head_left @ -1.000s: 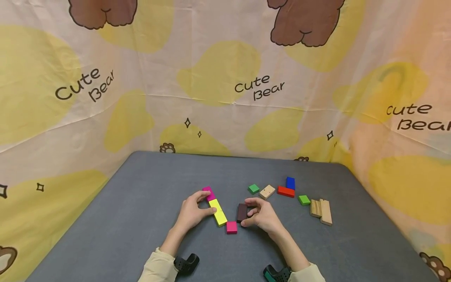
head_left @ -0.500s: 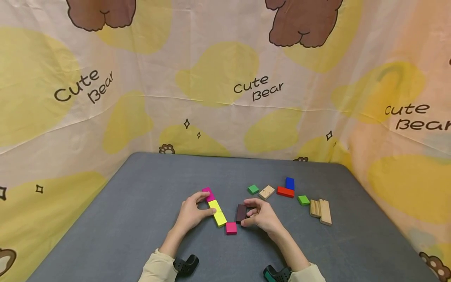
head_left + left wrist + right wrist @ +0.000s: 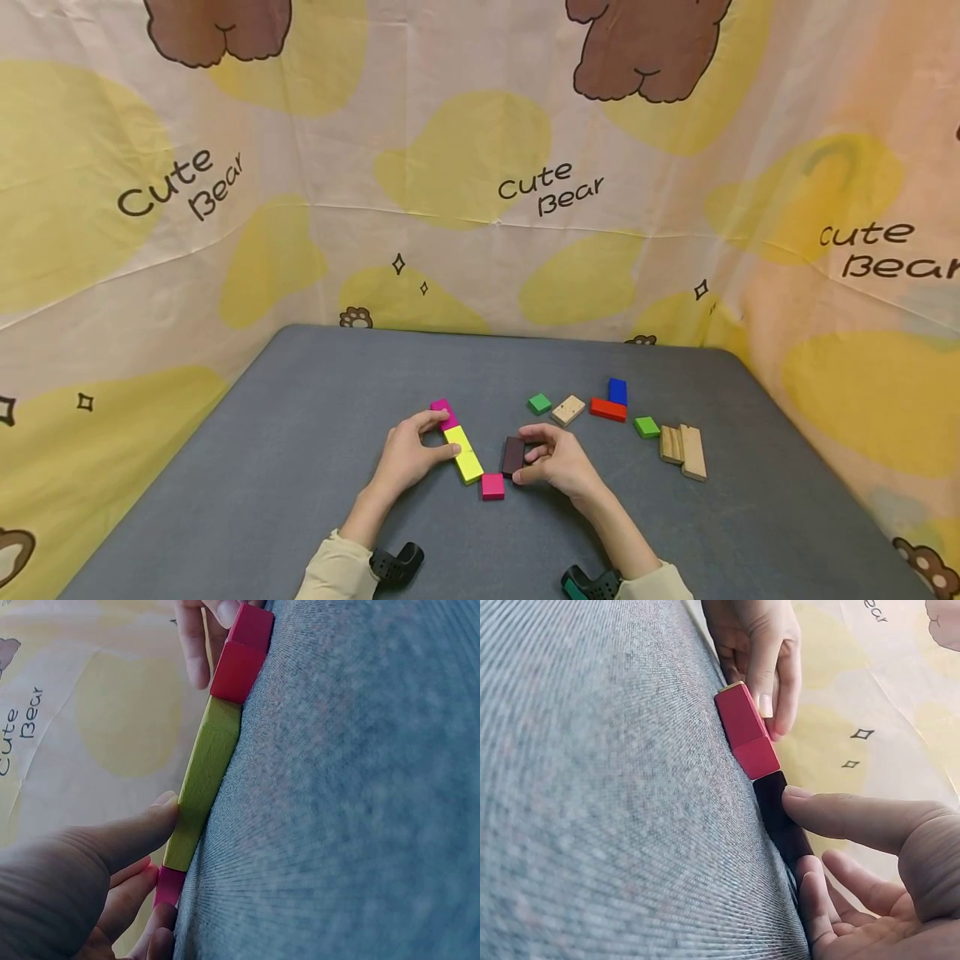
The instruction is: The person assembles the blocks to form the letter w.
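Note:
My left hand (image 3: 408, 454) lies along a short row of wooden blocks, its thumb against the yellow block (image 3: 465, 457) and its fingers curled round the magenta block (image 3: 446, 414) at the far end. In the left wrist view those fingers partly cover the magenta block (image 3: 169, 885). My right hand (image 3: 561, 458) grips a dark brown block (image 3: 513, 457) between thumb and fingers, flat on the table. Between the two lines sits a pinkish-red block (image 3: 492, 487), near the yellow block's near end. In the right wrist view the brown block (image 3: 774, 806) adjoins the pinkish-red block (image 3: 748, 735).
Behind and right on the grey table (image 3: 337, 375) lie a green block (image 3: 539, 403), a natural wood block (image 3: 567, 409), a red block (image 3: 608, 409), a blue block (image 3: 618, 391), a light green block (image 3: 647, 427) and plain wood pieces (image 3: 693, 452). A printed cloth (image 3: 450, 150) surrounds the table.
Both hands hold nearly the same position around the blocks. The view shifts very slightly; no block is clearly moved, taken up or let go.

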The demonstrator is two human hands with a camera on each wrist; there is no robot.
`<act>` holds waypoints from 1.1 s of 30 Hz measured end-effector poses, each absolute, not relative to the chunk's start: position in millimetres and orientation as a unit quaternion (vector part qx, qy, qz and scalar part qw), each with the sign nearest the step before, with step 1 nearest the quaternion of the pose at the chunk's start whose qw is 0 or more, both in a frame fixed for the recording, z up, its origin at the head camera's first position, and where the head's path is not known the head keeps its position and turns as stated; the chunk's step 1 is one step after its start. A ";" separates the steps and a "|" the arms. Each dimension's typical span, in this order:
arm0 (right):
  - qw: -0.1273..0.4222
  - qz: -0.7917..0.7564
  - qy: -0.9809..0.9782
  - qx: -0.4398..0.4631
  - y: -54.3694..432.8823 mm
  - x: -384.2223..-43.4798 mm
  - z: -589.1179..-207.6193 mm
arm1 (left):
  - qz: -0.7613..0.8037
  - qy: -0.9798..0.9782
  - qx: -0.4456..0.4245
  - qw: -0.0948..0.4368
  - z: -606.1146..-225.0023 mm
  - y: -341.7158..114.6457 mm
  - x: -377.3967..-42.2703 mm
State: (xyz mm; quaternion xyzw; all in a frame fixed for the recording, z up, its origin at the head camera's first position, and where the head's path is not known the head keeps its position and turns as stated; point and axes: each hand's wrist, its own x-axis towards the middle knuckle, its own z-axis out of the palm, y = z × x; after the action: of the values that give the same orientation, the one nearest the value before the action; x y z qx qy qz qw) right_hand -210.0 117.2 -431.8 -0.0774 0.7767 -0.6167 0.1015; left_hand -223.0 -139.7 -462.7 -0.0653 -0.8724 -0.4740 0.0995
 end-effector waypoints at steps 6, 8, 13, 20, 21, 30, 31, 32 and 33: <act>0.104 -0.616 0.777 -0.076 116.3 -207.9 -429.8 | -0.464 -0.878 -0.068 0.101 -460.6 -139.0 -221.0; 0.102 -0.614 0.779 -0.075 117.9 -212.7 -439.0 | -0.461 -0.879 -0.071 0.102 -460.1 -138.7 -220.5; 0.099 -0.612 0.781 -0.074 121.0 -221.2 -453.0 | -0.460 -0.879 -0.071 0.103 -460.0 -138.4 -220.2; 0.099 -0.615 0.778 -0.081 122.2 -221.7 -454.1 | -0.461 -0.879 -0.069 0.103 -459.4 -137.8 -220.0; 0.098 -0.615 0.778 -0.084 122.4 -221.4 -454.1 | -0.461 -0.879 -0.069 0.102 -459.3 -137.8 -220.0; 0.096 -0.613 0.779 -0.087 116.9 -204.1 -426.7 | -0.454 -0.882 -0.070 0.102 -459.3 -138.8 -220.1; 0.094 -0.613 0.779 -0.090 116.8 -201.9 -423.9 | -0.455 -0.882 -0.070 0.102 -459.3 -138.8 -220.0; 0.093 -0.613 0.779 -0.093 116.9 -200.2 -422.1 | -0.455 -0.882 -0.071 0.103 -459.5 -138.8 -220.1; 0.092 -0.613 0.779 -0.094 116.8 -198.9 -420.8 | -0.455 -0.882 -0.071 0.103 -459.4 -138.7 -219.9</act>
State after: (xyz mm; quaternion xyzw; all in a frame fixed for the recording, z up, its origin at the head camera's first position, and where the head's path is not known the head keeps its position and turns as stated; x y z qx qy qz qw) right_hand -198.9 116.8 -420.8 -0.0942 0.7790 -0.6131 0.0923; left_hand -219.9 -138.7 -459.4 -0.0713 -0.8819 -0.4546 0.1029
